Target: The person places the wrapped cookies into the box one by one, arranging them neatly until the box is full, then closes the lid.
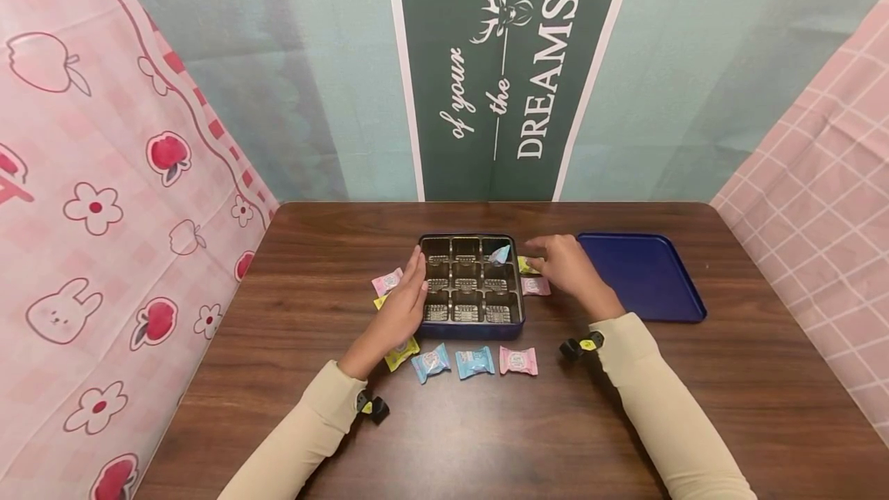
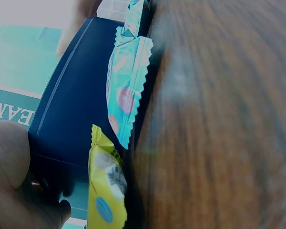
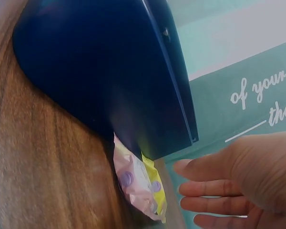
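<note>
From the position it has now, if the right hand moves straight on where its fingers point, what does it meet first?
The right hand points left, over the top right corner of the blue box. It would probably first meet the blue candy lying in the upper right compartment, though its height above the box is unclear.

Overhead head view; close tabletop wrist views

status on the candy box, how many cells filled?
Done: one blue candy lies in the top-right cell of the box. In hand: right hand reaches, fingers straight, beside the box's right edge; left hand rests against its left side. Left: eight cells look empty; pink candy and other candies lie on the table.
</note>
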